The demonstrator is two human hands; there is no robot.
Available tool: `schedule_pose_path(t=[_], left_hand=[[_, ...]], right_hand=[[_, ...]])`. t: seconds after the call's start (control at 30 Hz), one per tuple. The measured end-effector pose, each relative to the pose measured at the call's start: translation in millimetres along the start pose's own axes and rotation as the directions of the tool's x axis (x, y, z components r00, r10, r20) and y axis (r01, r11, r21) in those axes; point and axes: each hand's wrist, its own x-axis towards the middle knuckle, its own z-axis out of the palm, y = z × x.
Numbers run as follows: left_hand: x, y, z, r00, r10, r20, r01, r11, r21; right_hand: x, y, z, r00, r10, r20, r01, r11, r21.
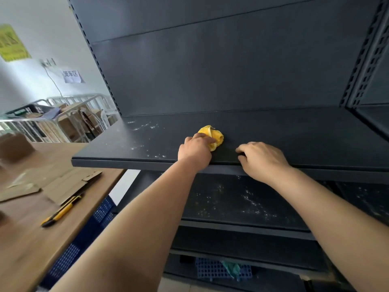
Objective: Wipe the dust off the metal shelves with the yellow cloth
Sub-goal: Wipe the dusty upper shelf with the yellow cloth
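A dark metal shelf [130,144] runs across the middle of the view, with white dust specks on its left part. My left hand [194,149] presses a crumpled yellow cloth [214,135] onto the shelf near its front edge. To the right, my right hand [261,158] rests on the shelf's front lip, holding no object. A lower shelf [242,199] below also carries scattered white dust.
A wooden table [31,239] stands on the left with flattened cardboard [54,184] and a yellow utility knife [61,211]. Blue crates [84,239] sit under it. A blue perforated basket [212,269] lies on the bottom shelf. Metal cage carts [69,119] stand behind.
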Motion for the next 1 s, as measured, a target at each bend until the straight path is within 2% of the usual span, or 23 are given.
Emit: schedule_pose_path(t=[0.23, 0.5, 0.83, 1.0], left_hand=[[3, -85, -17, 0.994, -0.103, -0.026, 0.103, 0.995, 0.004], [12, -161, -33, 0.991, -0.128, -0.041, 0.128, 0.992, 0.001], [53, -194, -41, 0.996, 0.063, 0.063, -0.063, 0.998, -0.002], [89, -194, -39, 0.993, 0.086, 0.080, -0.087, 0.996, 0.003]], right_hand=[[31, -63, 24, 0.996, -0.087, -0.008, 0.087, 0.995, 0.053], [65, -125, 46, 0.992, -0.129, 0.010, 0.129, 0.990, 0.052], [97, -164, 64, 0.998, -0.064, -0.021, 0.065, 0.997, 0.036], [106, -164, 67, 1.000, 0.000, -0.027, 0.001, 0.999, 0.038]])
